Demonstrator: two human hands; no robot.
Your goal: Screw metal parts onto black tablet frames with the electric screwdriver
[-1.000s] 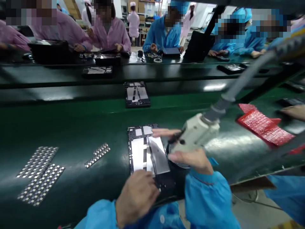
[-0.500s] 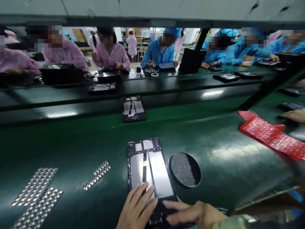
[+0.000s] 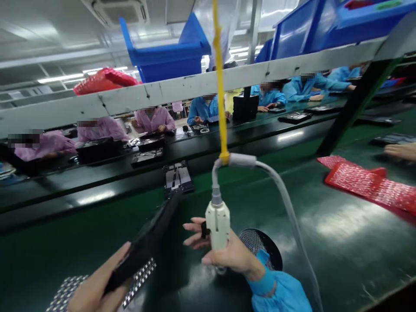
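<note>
Your light comes from long white ceiling tubes (image 3: 61,78), leaving pale glare on the glossy dark green surface (image 3: 351,260) to your right. The flat black rectangular device (image 3: 146,240) in your left hand (image 3: 97,284) looks dark and motion-blurred; wide-angle stretch affects the corners, and square mosaic blocks (image 3: 24,139) mask parts of the background.

Left hand (image 3: 89,289), one: low at left, closed in a grip. Right hand (image 3: 238,255), one: fingers extended leftward, thumb parted below them. Right forearm (image 3: 280,291), one: blue-sleeved, angled up from lower right.
</note>
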